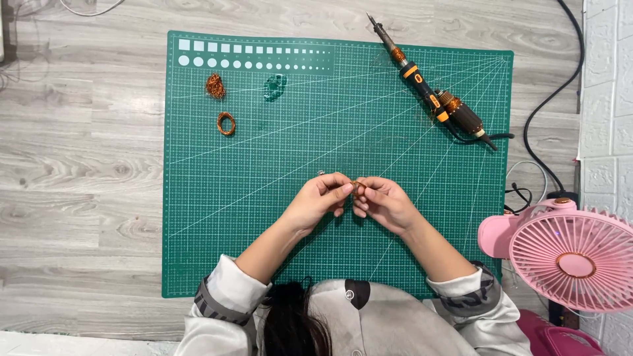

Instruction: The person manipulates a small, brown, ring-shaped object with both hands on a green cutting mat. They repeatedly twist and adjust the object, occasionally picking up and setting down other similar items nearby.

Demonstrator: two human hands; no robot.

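Over the green mat point(264, 217), near its middle, the left hand point(318, 201) and right hand point(382, 203) pinch a small copper coil point(357, 188) between fingertips; a soldering iron point(422, 82) lies at the mat's far right corner.

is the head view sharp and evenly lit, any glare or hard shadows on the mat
Head view: even, soft light, no glare on the green cutting mat; only faint shadows under the left hand and right hand; the small copper piece between the fingers is too tiny to resolve.
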